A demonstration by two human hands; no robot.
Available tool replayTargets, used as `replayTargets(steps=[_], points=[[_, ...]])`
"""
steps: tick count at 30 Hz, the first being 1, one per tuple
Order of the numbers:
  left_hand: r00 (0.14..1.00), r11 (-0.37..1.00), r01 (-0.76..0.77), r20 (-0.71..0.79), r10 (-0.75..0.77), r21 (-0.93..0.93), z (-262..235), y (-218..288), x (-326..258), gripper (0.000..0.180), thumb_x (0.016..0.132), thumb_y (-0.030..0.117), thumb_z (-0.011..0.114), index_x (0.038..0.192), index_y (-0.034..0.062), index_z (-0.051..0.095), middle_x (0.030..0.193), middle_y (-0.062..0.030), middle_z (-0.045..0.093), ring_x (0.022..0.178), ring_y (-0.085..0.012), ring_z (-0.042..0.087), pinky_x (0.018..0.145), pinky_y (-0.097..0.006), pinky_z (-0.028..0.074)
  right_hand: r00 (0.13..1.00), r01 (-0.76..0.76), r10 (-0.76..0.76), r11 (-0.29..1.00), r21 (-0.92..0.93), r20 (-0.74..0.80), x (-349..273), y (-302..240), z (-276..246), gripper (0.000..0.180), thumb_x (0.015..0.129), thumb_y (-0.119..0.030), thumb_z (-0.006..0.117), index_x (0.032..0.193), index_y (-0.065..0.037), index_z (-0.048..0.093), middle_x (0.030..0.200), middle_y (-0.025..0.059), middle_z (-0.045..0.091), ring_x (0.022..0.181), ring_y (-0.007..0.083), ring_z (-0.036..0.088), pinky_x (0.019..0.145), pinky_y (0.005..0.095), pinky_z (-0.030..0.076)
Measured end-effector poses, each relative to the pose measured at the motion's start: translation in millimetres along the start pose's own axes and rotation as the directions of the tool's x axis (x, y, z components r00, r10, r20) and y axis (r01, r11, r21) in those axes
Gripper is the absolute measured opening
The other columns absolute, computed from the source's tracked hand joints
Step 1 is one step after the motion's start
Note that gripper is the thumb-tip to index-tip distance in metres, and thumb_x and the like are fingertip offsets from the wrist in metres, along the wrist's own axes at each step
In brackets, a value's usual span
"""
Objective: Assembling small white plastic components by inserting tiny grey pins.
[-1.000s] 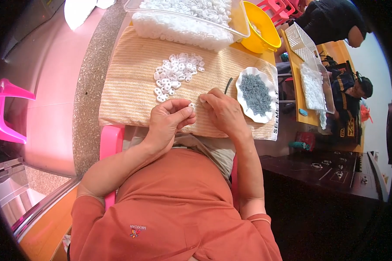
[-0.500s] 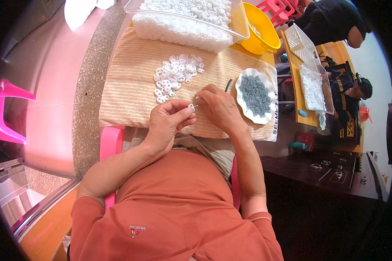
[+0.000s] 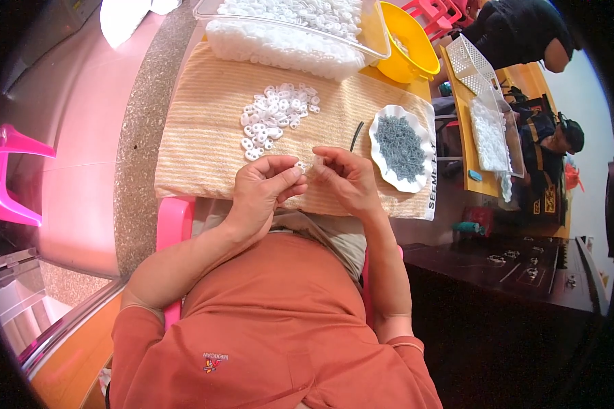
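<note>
Between the thumb and fingertips of my left hand (image 3: 269,185) is a small white plastic piece (image 3: 301,165) with round holes. My right hand (image 3: 348,178) is closed in a pinch just right of that piece. Whatever lies between its fingertips is too small to make out. Beyond my hands, a loose pile of white two-holed plastic pieces (image 3: 274,112) lies on the striped towel (image 3: 205,123). On the right, a white wavy-rimmed dish (image 3: 382,174) holds many small grey parts (image 3: 399,146). A thin black stick (image 3: 357,136) lies between dish and right hand.
A clear bin (image 3: 378,44) full of white pieces stands at the towel's far edge, beside a yellow basin (image 3: 423,61). Another person (image 3: 559,140) sits at a table on the right, near a white basket (image 3: 467,61). A pink stool (image 3: 7,174) stands at left.
My right hand has turned and its fingertips have shifted slightly down, still close to the piece. My left hand has stayed nearly in place, still pinching the white piece.
</note>
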State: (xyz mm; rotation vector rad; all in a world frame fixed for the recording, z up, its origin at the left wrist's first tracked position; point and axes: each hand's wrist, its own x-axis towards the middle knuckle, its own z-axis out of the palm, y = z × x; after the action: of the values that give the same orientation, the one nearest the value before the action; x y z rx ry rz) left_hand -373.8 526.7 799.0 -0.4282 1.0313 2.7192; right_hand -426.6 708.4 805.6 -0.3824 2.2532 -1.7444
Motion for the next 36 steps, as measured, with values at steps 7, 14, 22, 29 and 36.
replayTargets(steps=[7, 14, 22, 29, 36], points=[[1.0, 1.0, 0.013, 0.003, -0.013, 0.014, 1, 1, 0, 0.015, 0.087, 0.002, 0.064, 0.101, -0.0021, 0.062, 0.088, -0.008, 0.066, 0.077, -0.0127, 0.065, 0.071, -0.023, 0.057, 0.997, -0.061, 0.053, 0.984, 0.165, 0.051, -6, 0, 2, 0.029, 0.088, -0.003, 0.064, 0.116, 0.004, 0.06, 0.091, 0.0014, 0.063, 0.08, 0.0063, 0.058, 0.072, 0.0207, 0.049], [0.999, 0.999, 0.036, 0.016, -0.037, 0.039, -1, 0, 2, 0.015, 0.087, 0.003, 0.064, 0.101, -0.0025, 0.061, 0.087, -0.009, 0.066, 0.074, -0.0129, 0.066, 0.069, -0.023, 0.057, 0.992, -0.114, 0.089, 0.933, 0.341, 0.088, -8, 6, 0, 0.029, 0.089, -0.002, 0.063, 0.116, 0.005, 0.058, 0.097, 0.0073, 0.066, 0.087, 0.0114, 0.063, 0.077, 0.0245, 0.053], [0.997, 0.995, 0.063, 0.043, -0.067, 0.075, -3, 0, 2, 0.015, 0.088, 0.004, 0.064, 0.102, 0.0006, 0.062, 0.09, -0.0073, 0.065, 0.08, -0.0136, 0.065, 0.074, -0.027, 0.058, 0.994, -0.102, 0.075, 0.921, 0.376, 0.084, -10, 8, 0, 0.029, 0.089, -0.001, 0.062, 0.116, 0.005, 0.059, 0.1, 0.0103, 0.067, 0.09, 0.0144, 0.065, 0.08, 0.0267, 0.054], [0.996, 0.992, 0.076, 0.03, -0.079, 0.098, -3, 0, 2, 0.015, 0.087, 0.004, 0.064, 0.101, 0.0006, 0.062, 0.091, -0.0075, 0.066, 0.08, -0.0133, 0.065, 0.074, -0.026, 0.058, 0.995, -0.077, 0.047, 0.93, 0.36, 0.091, -11, 6, -2, 0.029, 0.088, 0.0, 0.063, 0.117, 0.006, 0.059, 0.101, 0.0116, 0.067, 0.09, 0.016, 0.066, 0.081, 0.028, 0.054], [0.995, 0.989, 0.087, 0.033, -0.091, 0.123, -2, 1, 2, 0.014, 0.088, 0.004, 0.064, 0.101, 0.0006, 0.062, 0.089, -0.0067, 0.066, 0.077, -0.0131, 0.066, 0.073, -0.025, 0.058, 0.993, -0.095, 0.065, 0.933, 0.346, 0.098, -12, 6, -3, 0.03, 0.088, 0.001, 0.063, 0.117, 0.006, 0.058, 0.102, 0.0122, 0.067, 0.091, 0.0167, 0.065, 0.082, 0.0284, 0.054]])
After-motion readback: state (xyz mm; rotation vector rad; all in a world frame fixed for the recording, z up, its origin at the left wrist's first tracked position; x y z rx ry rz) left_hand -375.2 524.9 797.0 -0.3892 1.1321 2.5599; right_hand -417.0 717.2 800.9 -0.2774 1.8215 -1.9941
